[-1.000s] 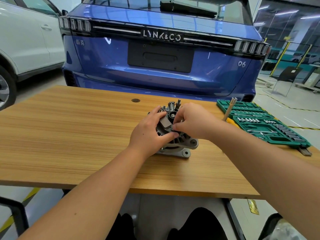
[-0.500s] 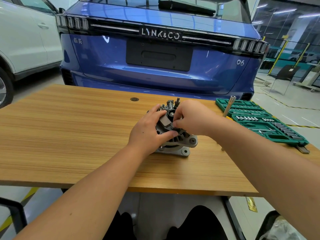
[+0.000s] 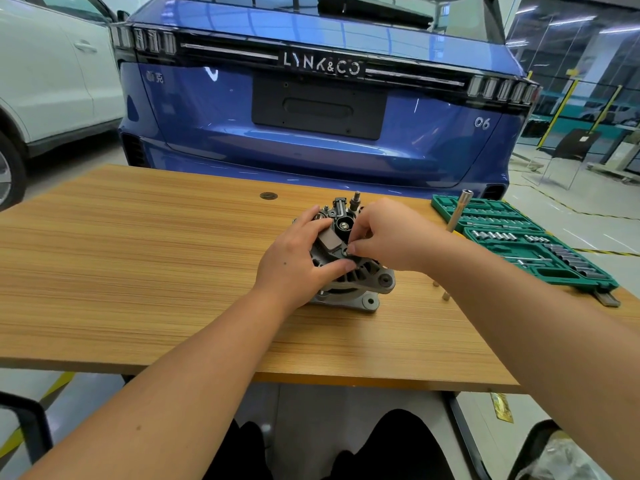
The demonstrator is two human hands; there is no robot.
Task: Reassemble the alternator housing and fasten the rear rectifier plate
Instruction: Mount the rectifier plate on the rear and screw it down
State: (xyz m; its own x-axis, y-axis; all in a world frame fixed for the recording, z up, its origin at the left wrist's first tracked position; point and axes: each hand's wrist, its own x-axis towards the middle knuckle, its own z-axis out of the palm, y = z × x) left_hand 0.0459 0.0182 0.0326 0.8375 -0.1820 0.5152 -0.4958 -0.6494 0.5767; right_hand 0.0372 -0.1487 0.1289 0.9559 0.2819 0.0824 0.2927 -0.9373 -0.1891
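A grey metal alternator stands on the wooden table, rear side up. Its rear rectifier plate carries black parts, a brown block and an upright stud. My left hand grips the alternator's left side, thumb across the housing. My right hand reaches in from the right, fingertips pinched on a small fastener at the plate. The hands hide much of the plate.
A green socket set case lies open at the table's right edge, with a long metal driver standing up at its near corner. Two small loose bolts lie right of the alternator. A blue car stands behind the table.
My right hand has shifted a little, its fingertips still working at the plate. The left hand keeps its grip. The alternator has not moved.
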